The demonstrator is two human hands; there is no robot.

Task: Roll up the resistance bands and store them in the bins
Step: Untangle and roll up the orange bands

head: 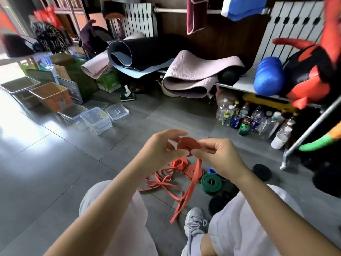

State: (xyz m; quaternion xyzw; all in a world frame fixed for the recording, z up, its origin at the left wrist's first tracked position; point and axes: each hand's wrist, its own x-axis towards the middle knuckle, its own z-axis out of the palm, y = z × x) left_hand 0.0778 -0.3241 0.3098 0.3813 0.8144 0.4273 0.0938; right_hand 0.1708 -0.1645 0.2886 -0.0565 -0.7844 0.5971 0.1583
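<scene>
A partly rolled red resistance band [187, 144] is held up in front of me, its loose tail [186, 193] hanging down to the floor. My left hand [162, 148] grips the coil from the left, and my right hand [217, 156] pinches it from the right. On the floor below lie loose orange-red bands [162, 180], a rolled orange band [193, 171], a rolled green band [212, 182] and rolled black bands [262, 169]. Clear plastic bins [96, 120] stand on the floor to the far left.
Brown and grey bins [49, 95] and boxes stand at the left. Rolled yoga mats [193, 76] lie on a low rack. Bottles and cans [245, 119] stand under the rack at the right. A metal rack leg [287, 154] is near my right side. My grey shoe [195, 222] is below.
</scene>
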